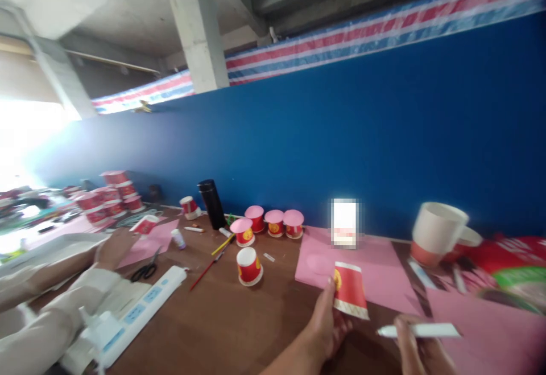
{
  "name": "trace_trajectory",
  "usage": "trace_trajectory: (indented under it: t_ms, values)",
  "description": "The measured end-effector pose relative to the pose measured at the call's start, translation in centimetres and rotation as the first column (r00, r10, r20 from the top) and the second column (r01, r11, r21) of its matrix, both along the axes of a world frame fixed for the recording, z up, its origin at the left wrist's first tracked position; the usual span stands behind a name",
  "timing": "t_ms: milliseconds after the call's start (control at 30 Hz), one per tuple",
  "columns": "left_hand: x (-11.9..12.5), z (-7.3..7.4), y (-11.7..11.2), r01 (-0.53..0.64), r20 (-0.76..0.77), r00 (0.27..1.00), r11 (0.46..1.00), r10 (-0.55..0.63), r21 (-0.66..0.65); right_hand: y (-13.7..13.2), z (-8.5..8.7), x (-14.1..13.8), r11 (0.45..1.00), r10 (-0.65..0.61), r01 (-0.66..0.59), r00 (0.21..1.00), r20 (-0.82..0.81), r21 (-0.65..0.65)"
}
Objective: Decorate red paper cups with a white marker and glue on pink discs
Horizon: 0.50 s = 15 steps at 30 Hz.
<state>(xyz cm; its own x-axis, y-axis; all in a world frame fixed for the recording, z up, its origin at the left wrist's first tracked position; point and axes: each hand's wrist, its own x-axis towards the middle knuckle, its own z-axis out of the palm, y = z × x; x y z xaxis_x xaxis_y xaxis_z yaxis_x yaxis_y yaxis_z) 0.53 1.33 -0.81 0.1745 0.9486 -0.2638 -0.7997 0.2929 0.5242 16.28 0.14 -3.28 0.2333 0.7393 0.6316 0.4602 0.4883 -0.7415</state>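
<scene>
My left hand [325,322] grips a red paper cup [350,289], upside down, just above the brown table [222,324] near its front edge. My right hand [420,349] is closed round a white pen-like stick [420,330] that points left toward the cup. A pink paper sheet [384,267] lies right behind the cup. Both hands are cut off by the lower edge of the picture.
Upside-down red cups topped with pink [274,222] stand in a row by the blue wall; another cup [249,266] stands alone. A black flask [212,203], scissors [145,271], a white power strip [140,306] and white cups [437,233] are near. Another person's sleeves [51,301] are at left.
</scene>
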Motion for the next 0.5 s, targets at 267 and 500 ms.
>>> trace_trajectory:
  t_ms: [267,500]
  values:
    - [-0.2,0.8,-0.2,0.044,-0.123,0.992,0.997,-0.035,0.069,-2.0,3.6,-1.5,0.989,0.02,-0.04,0.99,0.138,0.141]
    - [-0.1,1.0,-0.5,0.051,-0.109,0.993,0.995,-0.042,0.084,-2.4,5.3,-2.1,0.959,0.104,-0.15,0.976,0.192,0.242]
